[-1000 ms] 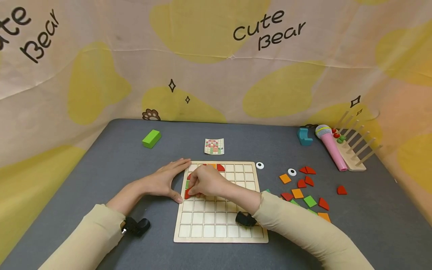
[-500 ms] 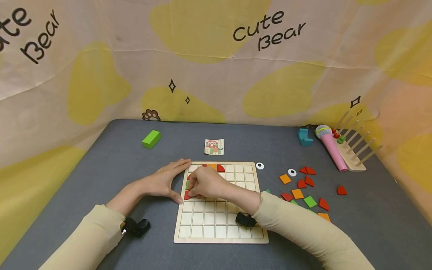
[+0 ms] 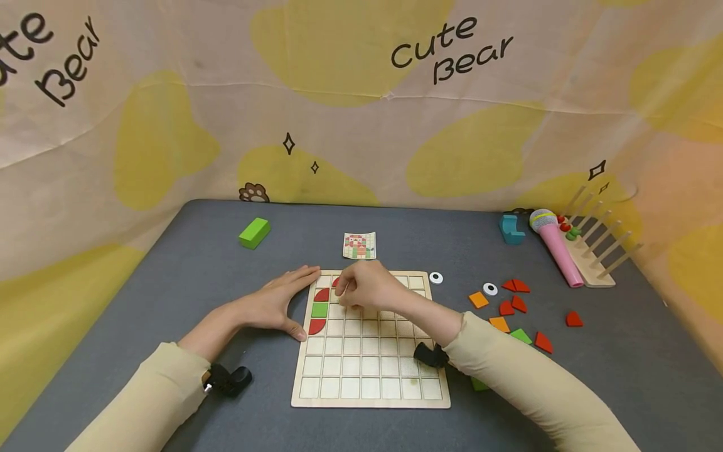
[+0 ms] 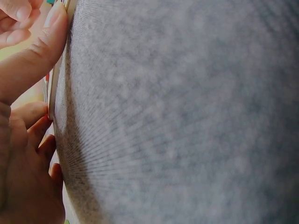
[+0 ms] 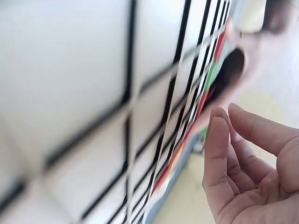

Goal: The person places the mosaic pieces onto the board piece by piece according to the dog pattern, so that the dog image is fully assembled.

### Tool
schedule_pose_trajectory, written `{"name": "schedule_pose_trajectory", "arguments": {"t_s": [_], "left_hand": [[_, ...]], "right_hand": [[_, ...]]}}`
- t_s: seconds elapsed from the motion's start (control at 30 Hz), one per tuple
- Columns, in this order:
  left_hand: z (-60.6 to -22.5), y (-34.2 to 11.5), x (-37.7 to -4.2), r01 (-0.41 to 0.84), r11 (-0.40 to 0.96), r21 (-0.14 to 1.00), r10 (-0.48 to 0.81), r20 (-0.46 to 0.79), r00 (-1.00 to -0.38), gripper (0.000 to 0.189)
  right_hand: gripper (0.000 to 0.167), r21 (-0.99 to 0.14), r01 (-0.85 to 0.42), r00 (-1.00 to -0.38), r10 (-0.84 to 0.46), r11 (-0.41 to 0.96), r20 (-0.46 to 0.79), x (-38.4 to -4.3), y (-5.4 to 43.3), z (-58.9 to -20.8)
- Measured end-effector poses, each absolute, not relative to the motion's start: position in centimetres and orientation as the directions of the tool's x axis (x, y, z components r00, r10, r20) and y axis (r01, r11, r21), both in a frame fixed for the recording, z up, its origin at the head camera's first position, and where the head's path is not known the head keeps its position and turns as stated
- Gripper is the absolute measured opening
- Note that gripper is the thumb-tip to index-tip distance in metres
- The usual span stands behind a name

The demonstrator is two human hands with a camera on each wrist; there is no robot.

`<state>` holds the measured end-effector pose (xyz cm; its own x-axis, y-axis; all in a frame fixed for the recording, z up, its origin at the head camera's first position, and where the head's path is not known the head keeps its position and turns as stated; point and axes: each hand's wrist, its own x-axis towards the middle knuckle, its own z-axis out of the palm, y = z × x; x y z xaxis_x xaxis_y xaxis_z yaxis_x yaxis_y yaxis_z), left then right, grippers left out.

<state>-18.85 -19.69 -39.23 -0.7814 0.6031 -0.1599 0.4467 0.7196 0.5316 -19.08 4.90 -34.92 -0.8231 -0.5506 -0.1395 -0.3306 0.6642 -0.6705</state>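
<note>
right hand (image 3: 367,285) narrowed, seemingly empty, above the pale wooden grid board (image 3: 350,385)
left hand (image 3: 268,302), spread wide, touches its edge; a low-dragging knuckle could knock the flat red quarter-round tile (image 3: 317,326) from its left-column cell.

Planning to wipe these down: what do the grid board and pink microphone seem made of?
Grid board: probably wood, matte, from its pale tan frame; grain isn't discernible. Pink microphone: likely smooth plastic, from its evenly coloured handle; its grey head could be metal or plastic.
</note>
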Motion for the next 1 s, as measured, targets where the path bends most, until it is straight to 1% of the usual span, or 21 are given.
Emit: {"name": "schedule_pose_trajectory", "arguments": {"t_s": [0.2,0.37,0.5,0.67,1.0], "left_hand": [[-39.3,-19.6,-19.0,0.44,0.73,0.523,0.595,-0.169,-0.786,0.121],[-39.3,-19.5,-19.0,0.434,0.735,0.521,0.59,-0.176,-0.788,0.121],[-39.4,-19.4,-19.0,0.43,0.737,0.522,0.589,-0.182,-0.787,0.122],[-39.4,-19.4,-19.0,0.428,0.736,0.525,0.588,-0.181,-0.788,0.122],[-39.3,-19.6,-19.0,0.434,0.729,0.53,0.594,-0.174,-0.786,0.121]], "right_hand": [[0.009,-0.683,-0.25,-0.864,-0.477,0.686,-0.163,-21.1,9.0,-34.0],[0.017,-0.682,-0.231,-0.888,-0.436,0.694,-0.143,-22.6,12.6,-33.2],[0.022,-0.652,-0.251,-0.89,-0.435,0.716,-0.134,-23.8,15.1,-33.0],[0.025,-0.623,-0.289,-0.875,-0.464,0.727,-0.136,-25.1,17.7,-33.4],[0.028,-0.588,-0.303,-0.788,-0.544,0.75,-0.289,-26.3,20.8,-34.6]]}}
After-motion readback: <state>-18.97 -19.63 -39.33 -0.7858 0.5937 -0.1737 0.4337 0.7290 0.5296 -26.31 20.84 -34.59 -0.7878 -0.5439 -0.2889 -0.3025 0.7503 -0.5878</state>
